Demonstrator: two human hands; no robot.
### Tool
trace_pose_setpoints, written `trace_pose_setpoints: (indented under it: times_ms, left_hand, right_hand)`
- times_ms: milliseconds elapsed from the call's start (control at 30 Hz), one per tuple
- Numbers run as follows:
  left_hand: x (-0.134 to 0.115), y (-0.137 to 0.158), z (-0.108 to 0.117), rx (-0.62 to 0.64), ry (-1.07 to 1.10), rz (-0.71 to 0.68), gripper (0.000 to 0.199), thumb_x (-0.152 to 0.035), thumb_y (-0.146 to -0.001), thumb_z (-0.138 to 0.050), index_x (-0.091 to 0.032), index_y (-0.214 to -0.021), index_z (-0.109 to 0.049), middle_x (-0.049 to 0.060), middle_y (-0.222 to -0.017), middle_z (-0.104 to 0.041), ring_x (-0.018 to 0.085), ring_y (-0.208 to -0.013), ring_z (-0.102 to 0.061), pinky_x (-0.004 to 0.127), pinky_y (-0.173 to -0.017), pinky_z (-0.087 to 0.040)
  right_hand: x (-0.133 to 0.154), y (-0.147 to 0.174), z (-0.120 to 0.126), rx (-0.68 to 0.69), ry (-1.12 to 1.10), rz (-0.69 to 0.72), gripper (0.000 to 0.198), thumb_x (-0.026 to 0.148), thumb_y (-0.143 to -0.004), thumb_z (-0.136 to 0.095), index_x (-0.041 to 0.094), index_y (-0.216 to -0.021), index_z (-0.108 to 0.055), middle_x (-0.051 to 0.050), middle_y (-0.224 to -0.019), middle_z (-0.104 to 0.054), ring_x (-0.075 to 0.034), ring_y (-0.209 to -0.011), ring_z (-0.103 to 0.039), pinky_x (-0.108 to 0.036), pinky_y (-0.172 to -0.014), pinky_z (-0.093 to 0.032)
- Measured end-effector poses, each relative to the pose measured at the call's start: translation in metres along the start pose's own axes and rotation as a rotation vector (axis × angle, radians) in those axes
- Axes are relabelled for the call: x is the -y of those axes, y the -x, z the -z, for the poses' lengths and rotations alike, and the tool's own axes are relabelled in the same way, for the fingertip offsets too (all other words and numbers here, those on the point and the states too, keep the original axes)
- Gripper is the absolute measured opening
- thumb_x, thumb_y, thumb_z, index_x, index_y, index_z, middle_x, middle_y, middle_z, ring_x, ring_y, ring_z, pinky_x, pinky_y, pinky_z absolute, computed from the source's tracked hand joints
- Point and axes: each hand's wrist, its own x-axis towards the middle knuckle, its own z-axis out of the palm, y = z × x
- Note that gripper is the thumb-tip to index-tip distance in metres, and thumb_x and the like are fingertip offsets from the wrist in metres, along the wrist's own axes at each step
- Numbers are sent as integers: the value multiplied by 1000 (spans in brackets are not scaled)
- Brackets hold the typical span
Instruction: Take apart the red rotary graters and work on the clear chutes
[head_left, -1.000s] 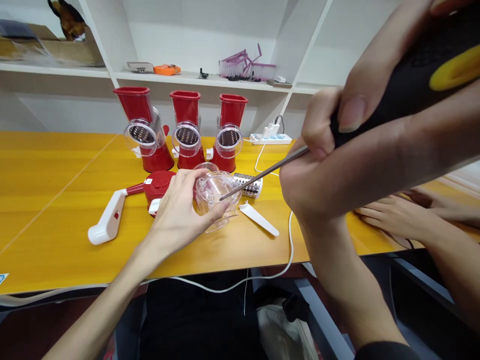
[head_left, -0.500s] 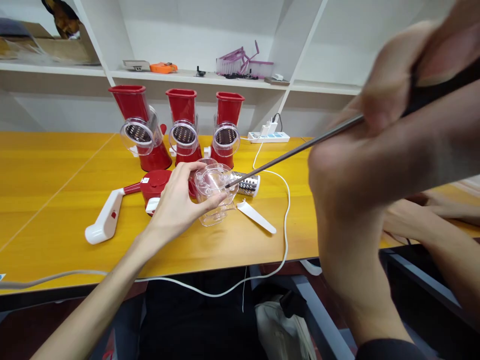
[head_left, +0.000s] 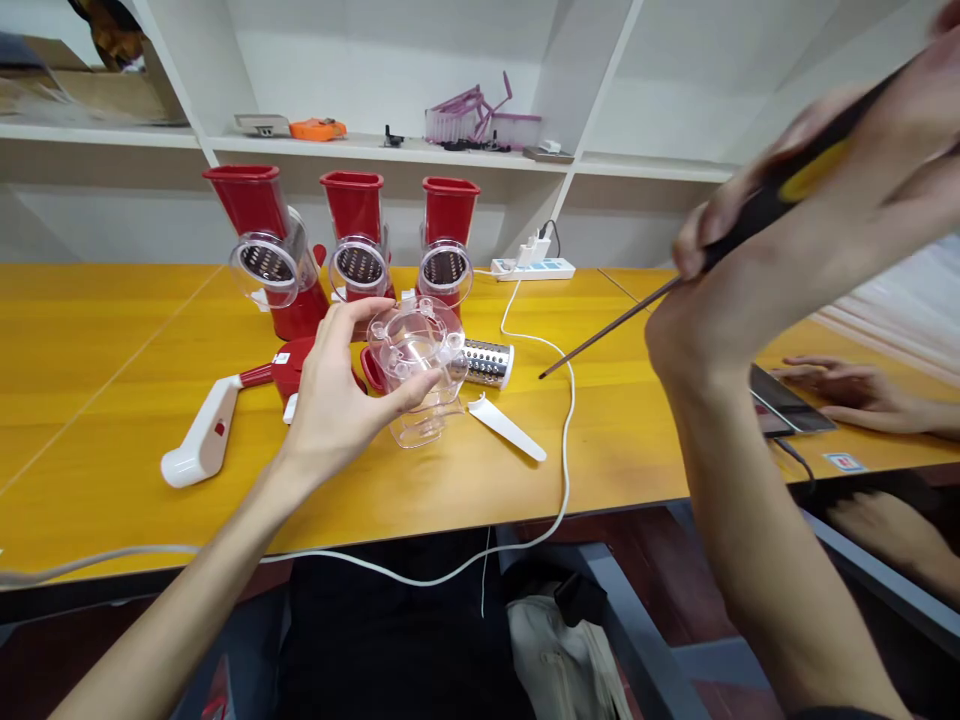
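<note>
My left hand (head_left: pixel 337 395) grips a clear plastic housing (head_left: pixel 420 345) between thumb and fingers, holding it just over the table with its round end upward. Raised at the upper right, my right hand (head_left: pixel 817 235) is closed around the black and yellow handle of a long screwdriver (head_left: pixel 611 328). The screwdriver's thin shaft slants down left, its tip apart from the housing. Beside the housing lie a perforated metal grater drum (head_left: pixel 487 364) and a white plastic strip (head_left: pixel 507 429). A red part with a white crank handle (head_left: pixel 202 440) lies left of my left hand.
Three red rotary graters (head_left: pixel 356 215) stand along the back of the yellow table (head_left: pixel 97 400). A white cable (head_left: pixel 568 440) loops from a power strip (head_left: pixel 534 269) across the front. Another person's hand (head_left: pixel 862 390) rests at the right near a dark flat device (head_left: pixel 795 405).
My right hand has lifted and moved right, drawing the screwdriver's tip away from the clear housing. My left hand still holds the housing, now tipped slightly differently.
</note>
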Motion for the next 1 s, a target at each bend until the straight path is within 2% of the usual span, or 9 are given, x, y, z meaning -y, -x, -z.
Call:
trace_pose_setpoints:
  times_ms: [33, 100, 200, 300, 433, 567, 733, 900, 1000]
  left_hand:
    - [0, 2, 0, -9, -18, -17, 67, -52, -76, -83, -20, -128, -58, 12, -133, -64, 29, -123, -62, 48, -112, -48]
    - [1, 5, -1, -8, -56, -46, 66, -51, -76, -83, -20, -129, -58, 12, -133, -64, 29, -123, -62, 47, -110, -49]
    - [5, 6, -6, 4, -62, -46, 64, -51, -77, -82, -21, -128, -57, 11, -132, -64, 28, -125, -61, 44, -107, -51]
    - [8, 2, -12, 1, -41, -50, 63, -54, -78, -80, -21, -127, -58, 11, -131, -65, 27, -124, -62, 42, -106, -52]
    - [10, -5, -20, 16, -25, -52, 62, -56, -78, -79, -23, -126, -57, 10, -132, -65, 27, -123, -62, 43, -108, -51]
    - [9, -12, -23, 47, 77, -1, 63, -56, -77, -79, -23, -126, -58, 11, -136, -64, 27, -127, -61, 45, -112, -49]
    - [8, -20, -15, 67, 180, 69, 65, -56, -75, -82, -18, -125, -64, 13, -133, -69, 28, -121, -66, 45, -111, -51]
    - [15, -21, 0, 93, 282, 143, 65, -54, -74, -85, -18, -124, -68, 12, -127, -73, 30, -118, -69, 48, -110, -52]
    - [18, -19, 8, 125, 297, 180, 62, -54, -76, -85, -18, -123, -69, 12, -126, -75, 30, -116, -70, 49, -108, -54]
  right_hand:
    - [-5, 5, -3, -26, -59, 60, 36, 47, -98, -24, 18, -118, -25, -1, -106, -49, 12, -58, -35, -7, -49, -24]
    - [-24, 5, -1, 19, -159, 34, 35, 46, -96, -33, 16, -112, -25, 3, -83, -37, 8, -48, -27, -9, -41, -21]
    - [-64, -10, 10, 14, -93, -122, 31, 44, -99, -30, 14, -107, -22, 4, -77, -30, 7, -48, -30, -6, -42, -24]
    - [-96, -26, 17, 22, 120, -316, 24, 31, -101, -17, 14, -116, -23, 1, -88, -44, 10, -58, -35, -2, -55, -33]
    - [-126, -32, 13, 178, 334, -527, 33, 23, -96, -20, 14, -128, -24, -9, -114, -51, 9, -71, -38, -4, -63, -42]
    - [-158, -22, 3, 364, 425, -574, 44, 29, -94, -35, 12, -134, -33, -12, -118, -51, 6, -73, -43, -7, -59, -45]
    - [-194, 0, -13, 546, 522, -653, 55, 30, -92, -38, 14, -144, -32, -12, -120, -53, 2, -73, -50, -15, -59, -48]
    - [-219, 16, -20, 661, 663, -650, 63, 28, -90, -50, 14, -150, -34, -9, -112, -57, 0, -85, -52, -25, -91, -56]
    - [-226, 21, -18, 684, 757, -610, 65, 32, -90, -56, 12, -149, -39, -9, -115, -56, -1, -99, -50, -31, -113, -50]
